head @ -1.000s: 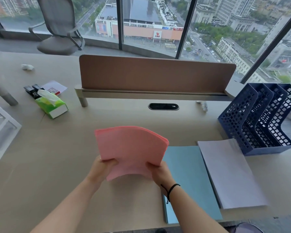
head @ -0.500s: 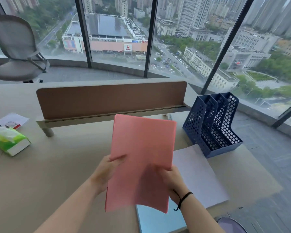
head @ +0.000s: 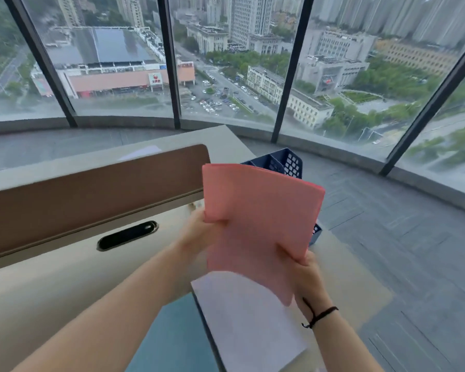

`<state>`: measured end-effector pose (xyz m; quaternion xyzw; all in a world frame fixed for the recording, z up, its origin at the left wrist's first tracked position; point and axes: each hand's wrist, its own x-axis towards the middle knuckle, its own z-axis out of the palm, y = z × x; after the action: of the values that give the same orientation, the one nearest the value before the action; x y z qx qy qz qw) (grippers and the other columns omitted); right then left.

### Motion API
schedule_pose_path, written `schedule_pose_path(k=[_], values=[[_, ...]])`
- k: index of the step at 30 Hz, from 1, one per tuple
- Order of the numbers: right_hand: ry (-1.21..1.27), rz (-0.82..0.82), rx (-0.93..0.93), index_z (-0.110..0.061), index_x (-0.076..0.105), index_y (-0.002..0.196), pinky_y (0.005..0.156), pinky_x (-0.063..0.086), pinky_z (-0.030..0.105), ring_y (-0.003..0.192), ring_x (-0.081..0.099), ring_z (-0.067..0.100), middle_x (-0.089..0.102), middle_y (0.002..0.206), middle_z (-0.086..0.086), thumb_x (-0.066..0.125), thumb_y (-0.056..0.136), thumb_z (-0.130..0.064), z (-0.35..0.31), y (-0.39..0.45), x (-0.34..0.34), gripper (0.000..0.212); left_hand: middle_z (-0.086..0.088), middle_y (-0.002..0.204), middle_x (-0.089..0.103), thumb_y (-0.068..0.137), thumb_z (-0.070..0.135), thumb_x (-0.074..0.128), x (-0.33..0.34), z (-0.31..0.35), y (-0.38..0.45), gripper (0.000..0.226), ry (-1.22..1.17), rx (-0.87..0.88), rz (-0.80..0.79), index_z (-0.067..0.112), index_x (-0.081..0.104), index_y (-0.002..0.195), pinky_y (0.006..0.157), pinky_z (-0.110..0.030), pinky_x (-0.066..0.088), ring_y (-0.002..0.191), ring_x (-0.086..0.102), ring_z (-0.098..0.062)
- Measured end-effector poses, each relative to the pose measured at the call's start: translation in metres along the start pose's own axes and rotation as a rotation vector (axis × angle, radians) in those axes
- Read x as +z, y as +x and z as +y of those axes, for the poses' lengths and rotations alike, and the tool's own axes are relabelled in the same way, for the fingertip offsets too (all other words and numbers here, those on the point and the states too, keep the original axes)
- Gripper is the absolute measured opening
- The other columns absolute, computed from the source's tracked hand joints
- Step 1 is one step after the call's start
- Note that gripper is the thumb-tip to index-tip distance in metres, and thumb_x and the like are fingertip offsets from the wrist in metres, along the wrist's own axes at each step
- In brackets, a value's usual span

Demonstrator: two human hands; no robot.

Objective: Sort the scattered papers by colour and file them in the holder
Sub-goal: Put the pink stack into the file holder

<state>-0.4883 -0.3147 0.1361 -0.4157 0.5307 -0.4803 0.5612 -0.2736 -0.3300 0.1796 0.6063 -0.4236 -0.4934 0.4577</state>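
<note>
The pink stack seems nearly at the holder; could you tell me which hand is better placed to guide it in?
Probably the right hand: it grips the pink stack at the lower corner nearest the blue holder. The left hand pinches the far edge.

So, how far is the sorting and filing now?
Sorting looks done: white stack and blue stack lie separately on the desk. In hand: both hands, left and right, hold the pink stack before the holder. Left: filing all three.

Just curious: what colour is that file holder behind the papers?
Dark blue holder with a perforated grid pattern, seen in the head view.
</note>
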Motion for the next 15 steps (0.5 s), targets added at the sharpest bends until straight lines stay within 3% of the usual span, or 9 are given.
schedule_pose_path(k=[2,4,6,10,15], values=[[-0.022,0.063,-0.040,-0.007,0.058,0.065,0.053,0.042,0.020,0.053,0.048,0.005,0.056,0.057,-0.006,0.061,0.091,0.002,-0.008,0.027,-0.019,0.028,-0.005,0.098,0.075,0.071,0.000,0.064,0.025,0.018,0.035,0.033,0.103,0.051,-0.011,0.018,0.070,0.098,0.084,-0.039,0.058,0.093,0.071,-0.021],[-0.028,0.115,-0.056,-0.007,0.063,0.070,0.056,0.040,0.025,0.054,0.046,0.003,0.055,0.056,-0.013,0.063,0.093,-0.002,-0.010,0.053,-0.035,0.024,0.001,0.091,0.073,0.074,-0.002,0.062,0.044,0.031,0.066,0.031,0.191,0.086,-0.009,0.022,0.068,0.093,0.076,-0.029,0.057,0.085,0.069,-0.015],[-0.035,0.159,-0.052,-0.010,0.065,0.070,0.056,0.039,0.025,0.054,0.045,0.002,0.055,0.056,-0.017,0.065,0.094,-0.007,-0.006,0.073,-0.045,0.024,0.001,0.089,0.072,0.078,-0.003,0.061,0.059,0.042,0.091,0.027,0.256,0.140,-0.015,0.019,0.066,0.092,0.074,-0.028,0.056,0.080,0.067,-0.014],[-0.004,0.184,-0.032,0.003,0.068,0.081,0.059,0.044,0.022,0.065,0.053,0.009,0.060,0.070,-0.003,0.067,0.093,-0.011,0.003,0.100,-0.047,0.018,0.000,0.088,0.071,0.084,0.001,0.059,0.070,0.054,0.132,0.018,0.355,0.166,-0.007,0.017,0.066,0.089,0.069,-0.026,0.053,0.079,0.064,-0.015],[0.020,0.153,-0.001,0.011,0.063,0.082,0.052,0.042,0.011,0.053,0.050,0.000,0.058,0.065,-0.005,0.064,0.094,-0.005,0.016,0.128,-0.034,0.020,-0.006,0.097,0.074,0.083,-0.002,0.061,0.068,0.056,0.168,0.022,0.422,0.167,0.001,0.016,0.069,0.094,0.084,-0.036,0.055,0.088,0.066,-0.020]])
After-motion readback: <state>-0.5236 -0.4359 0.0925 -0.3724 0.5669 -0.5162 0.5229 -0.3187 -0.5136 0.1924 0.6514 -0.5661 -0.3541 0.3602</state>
